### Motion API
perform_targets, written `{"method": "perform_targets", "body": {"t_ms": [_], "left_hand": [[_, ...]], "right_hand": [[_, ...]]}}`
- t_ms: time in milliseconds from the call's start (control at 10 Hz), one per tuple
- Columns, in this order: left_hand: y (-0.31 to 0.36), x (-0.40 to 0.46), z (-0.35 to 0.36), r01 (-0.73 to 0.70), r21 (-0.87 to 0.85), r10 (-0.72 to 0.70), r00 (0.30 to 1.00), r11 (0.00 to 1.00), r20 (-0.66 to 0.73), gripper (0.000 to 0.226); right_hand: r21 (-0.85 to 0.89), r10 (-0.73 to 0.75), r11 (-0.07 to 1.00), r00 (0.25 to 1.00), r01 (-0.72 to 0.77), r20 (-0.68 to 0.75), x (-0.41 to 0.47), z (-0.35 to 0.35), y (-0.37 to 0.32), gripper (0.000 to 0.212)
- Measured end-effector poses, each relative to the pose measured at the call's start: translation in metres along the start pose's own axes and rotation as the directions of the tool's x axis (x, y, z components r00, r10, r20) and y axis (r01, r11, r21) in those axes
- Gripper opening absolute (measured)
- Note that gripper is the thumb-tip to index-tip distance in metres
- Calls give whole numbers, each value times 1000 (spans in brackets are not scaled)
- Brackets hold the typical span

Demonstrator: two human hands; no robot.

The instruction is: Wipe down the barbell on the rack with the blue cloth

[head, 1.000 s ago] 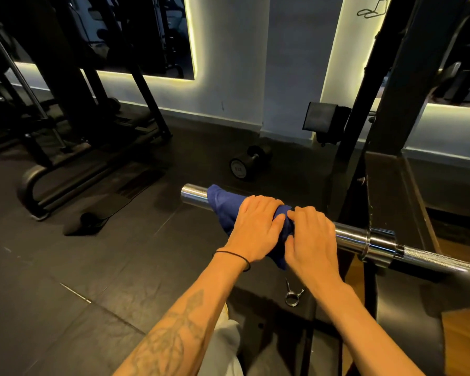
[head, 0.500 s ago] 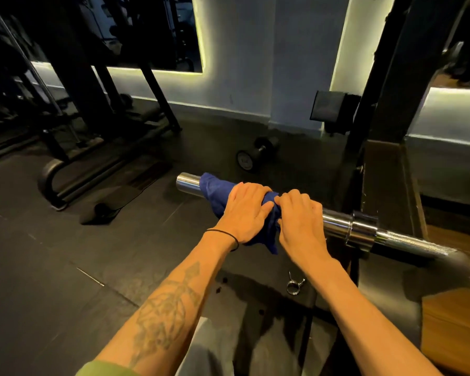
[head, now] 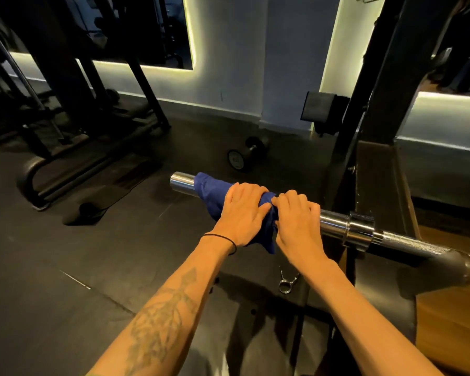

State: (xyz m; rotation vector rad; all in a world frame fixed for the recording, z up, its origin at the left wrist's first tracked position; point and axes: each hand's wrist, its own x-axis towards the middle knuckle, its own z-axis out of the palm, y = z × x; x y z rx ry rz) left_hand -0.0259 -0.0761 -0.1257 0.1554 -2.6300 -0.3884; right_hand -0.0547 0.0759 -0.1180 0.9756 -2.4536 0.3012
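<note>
Your left hand [head: 242,213] and right hand [head: 296,222] grip the crumpled blue cloth [head: 210,195] around the smooth chromed steel barbell [head: 334,222], whose long axis runs left to right.

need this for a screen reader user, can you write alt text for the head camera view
Two bare hands, the left hand and right hand, grip a blue cloth wrapped around the chrome sleeve of a barbell resting on a black rack. On the dark gym floor lie a dumbbell and a spring collar.
</note>
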Motion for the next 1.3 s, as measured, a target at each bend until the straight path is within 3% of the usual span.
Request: {"method": "perform_targets", "body": {"t_ms": [600, 800, 900, 1100, 1200, 1300], "left_hand": [[2, -7, 0, -15, -46, 13, 999, 999, -30, 33], [3, -7, -2, -23, -10, 22, 998, 1000, -64, 40], [2, 2, -9, -50, 50, 51, 999, 997, -2, 42], [13, 14, -39, -53, 154, 8, 959, 987, 283, 43], [17, 19, -73, -34, 130, -31, 885, 991, 464, 52], [14, 15, -108, 74, 171, -149, 861, 983, 486, 76]], "right_hand": [[28, 18, 999, 998, -20, 62, 3, -4, -1, 58], [106, 52, 992, 993, -63, 106, 11, -6, 0, 42], [158, 59, 983, 980, -90, 191, 19, -11, 2, 39], [154, 70, 977, 904, -147, 422, 30, -40, -7, 41], [145, 59, 975, 819, -171, 571, 45, -61, -12, 39], [81, 74, 983, 755, -166, 651, 64, -85, -15, 46]]}}
